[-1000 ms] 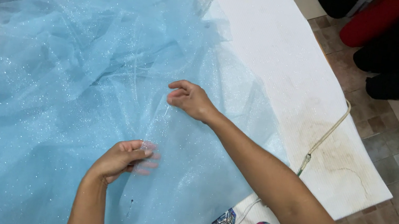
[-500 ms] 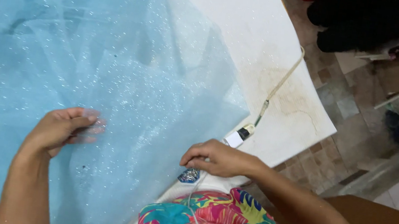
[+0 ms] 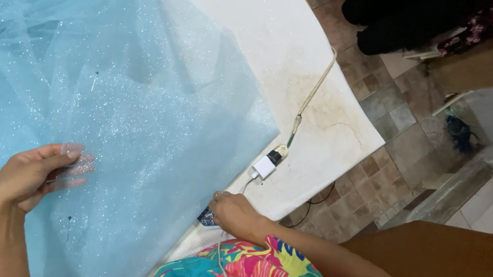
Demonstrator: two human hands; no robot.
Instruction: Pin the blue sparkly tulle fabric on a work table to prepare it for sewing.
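Your left hand [image 3: 29,175] has its grip pinched on a fold of the glittery pale blue tulle [image 3: 105,93], fingertips slipped under the sheer layer; the cloth spreads up and away across the white counter [image 3: 261,31]. Your right hand [image 3: 236,214] rests at the counter's near edge, beside a white charger plug [image 3: 264,167] and cord; its grip cannot be told. Brown tiled floor [image 3: 385,113] lies to the right.

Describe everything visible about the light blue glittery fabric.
The light blue fabric is a sheer, net-like material strewn with fine glitter. It lies spread in loose, overlapping folds over the white table, covering most of its left part, with an edge running down toward the person's body. The left hand has its fingers tucked under a layer, showing through it. The right hand rests at the table's edge, beside the fabric.
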